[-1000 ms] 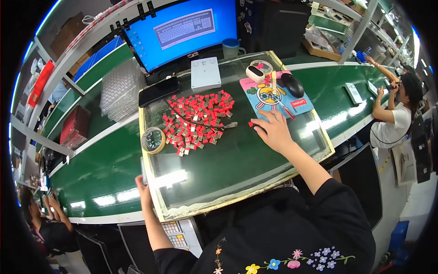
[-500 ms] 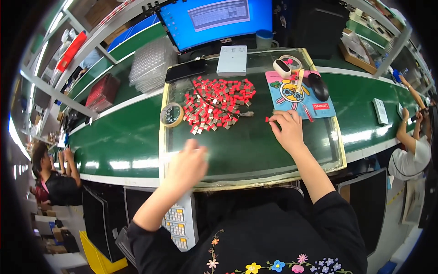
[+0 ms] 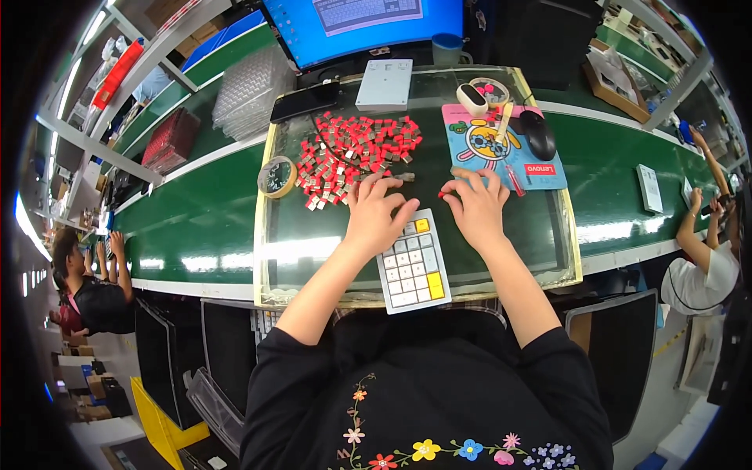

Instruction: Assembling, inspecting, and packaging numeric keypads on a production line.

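Observation:
A small numeric keypad (image 3: 413,262) with white keys and two yellow ones lies on the glass mat (image 3: 313,251) at the bench's near edge. My left hand (image 3: 377,213) rests on its top left corner, fingers spread. Just right of the keypad's top edge, my right hand (image 3: 475,205) pinches a small red piece (image 3: 442,194) at its fingertips. A heap of several red and silver key switches (image 3: 351,155) spreads just beyond both hands.
A tape roll (image 3: 276,176) sits left of the heap. A mouse (image 3: 539,133) and tools lie on a cartoon mouse pad (image 3: 501,149) at right. Behind are a grey box (image 3: 384,84), a monitor (image 3: 368,23) and clear trays (image 3: 249,92). Other people work at both sides.
The keypad has come up from below the bench edge onto the mat with my left hand. My right hand has shifted slightly and now holds a red piece.

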